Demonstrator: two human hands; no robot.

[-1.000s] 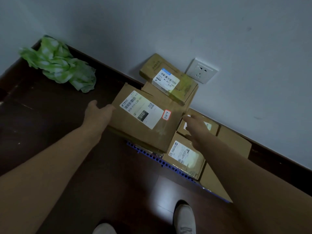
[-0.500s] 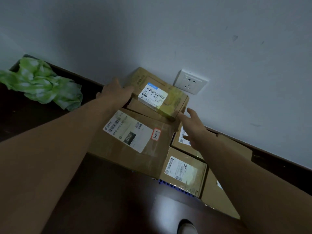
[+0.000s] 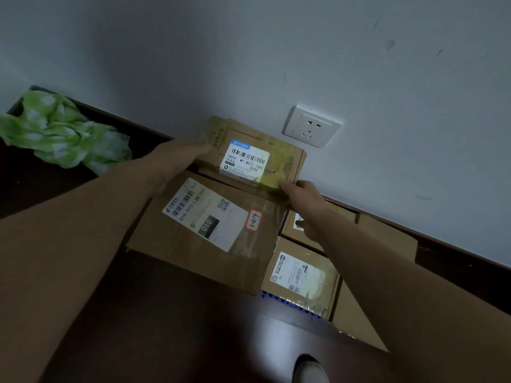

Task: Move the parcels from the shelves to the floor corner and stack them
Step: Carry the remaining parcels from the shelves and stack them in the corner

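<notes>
Lying against the wall [image 3: 249, 51], the small parcel [image 3: 249, 158] sits just behind the large parcel [image 3: 210, 239]. The left hand [image 3: 177, 164] presses its left edge with nearly straight fingers; the right hand [image 3: 301, 194] pinches its near right corner.

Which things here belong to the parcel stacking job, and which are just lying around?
Job: top parcel with barcode label, between left hand and right hand; large parcel marked 3-2-4; smaller parcels by the wall.
Lying about: green cloth; wall socket.
</notes>
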